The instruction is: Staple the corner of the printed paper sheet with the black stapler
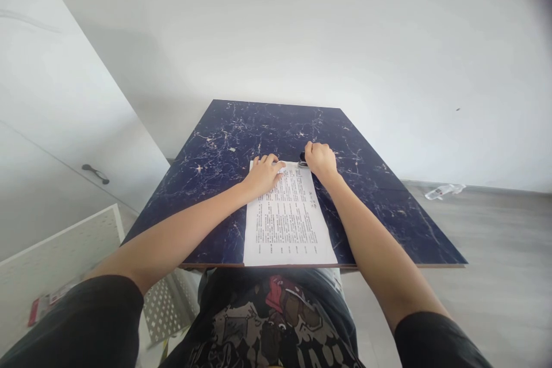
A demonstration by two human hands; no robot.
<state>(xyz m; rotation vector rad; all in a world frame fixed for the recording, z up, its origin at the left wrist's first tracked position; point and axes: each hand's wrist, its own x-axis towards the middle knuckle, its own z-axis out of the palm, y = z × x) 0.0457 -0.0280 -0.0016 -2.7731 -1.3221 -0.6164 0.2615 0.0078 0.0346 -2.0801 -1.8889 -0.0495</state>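
A plain white wall (328, 29) fills the far side of the scene. At the left stands a white cabinet (47, 80), and at the right a pale grey floor (487, 236) shows. In the middle is a dark blue counter (276, 123) with white, marble-like veins. At the near side is a dark printed shirt (276, 322), and at the near left a pale rack (60, 247) with holes in its side.

The printed paper (287, 230) lies flat on the counter, its near edge along the counter's near edge; a few larger dark marks stand near its right side. The left hand (263, 176) rests on the paper's far left part, its grip open, fingers spread. The right hand (321, 160) is at the far right corner, its grip closed around a small black tool (302, 157), mostly hidden, that meets the paper's far edge.

A clear wrapper (445, 191) lies on the floor by the wall. The cabinet has a dark handle (95, 173).
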